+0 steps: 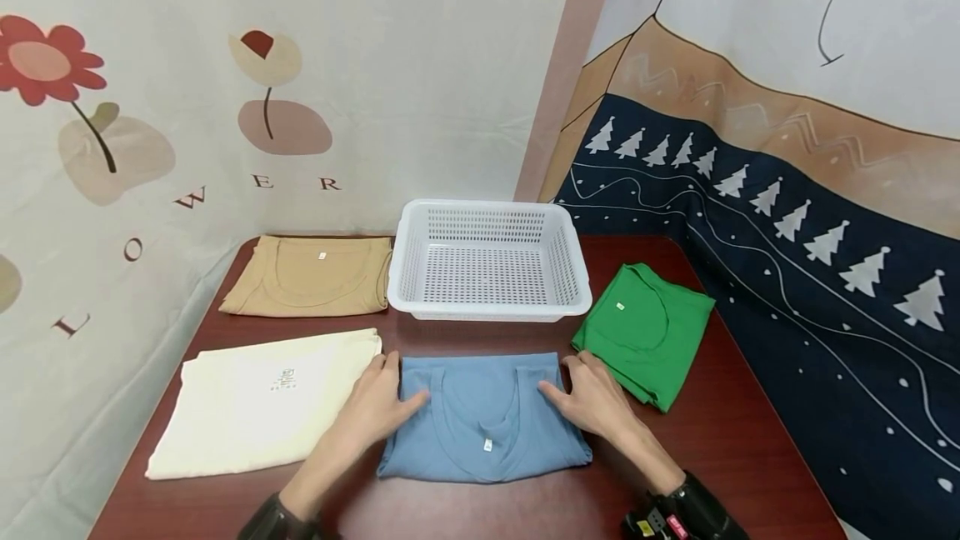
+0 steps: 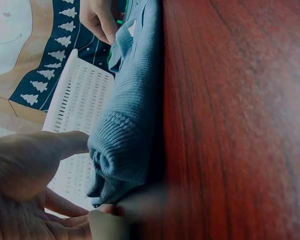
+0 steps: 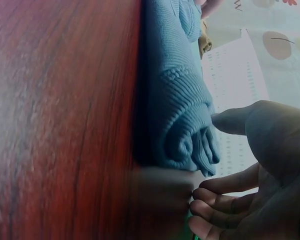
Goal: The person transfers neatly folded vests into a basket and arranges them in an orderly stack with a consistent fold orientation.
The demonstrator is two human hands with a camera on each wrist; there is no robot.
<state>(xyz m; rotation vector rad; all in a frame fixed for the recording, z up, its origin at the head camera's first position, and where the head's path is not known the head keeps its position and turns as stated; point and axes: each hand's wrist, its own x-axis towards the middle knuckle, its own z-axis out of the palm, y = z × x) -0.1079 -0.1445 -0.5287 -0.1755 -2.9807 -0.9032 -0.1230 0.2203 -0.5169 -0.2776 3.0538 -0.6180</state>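
Observation:
A folded blue ribbed garment (image 1: 480, 432), with a round neckline and a small white tag, lies flat at the table's front middle. At its left edge is my left hand (image 1: 375, 402), thumb resting on the top fabric and fingers beside the edge. My right hand (image 1: 596, 397) sits likewise at the opposite edge. In the right wrist view the right thumb (image 3: 232, 121) touches the layered blue side, and the loosely bent fingers are just off it. The left wrist view shows the left thumb (image 2: 72, 144) against the ribbed roll; its fingertips are partly hidden at the lower edge.
Behind the blue garment stands a white perforated basket (image 1: 491, 310) with nothing in it. A folded cream garment (image 1: 247, 407) lies at left, a tan one (image 1: 322, 273) behind it, a green one (image 1: 648, 332) at right. Patterned curtains (image 1: 420, 65) border the red-brown table (image 1: 720, 440).

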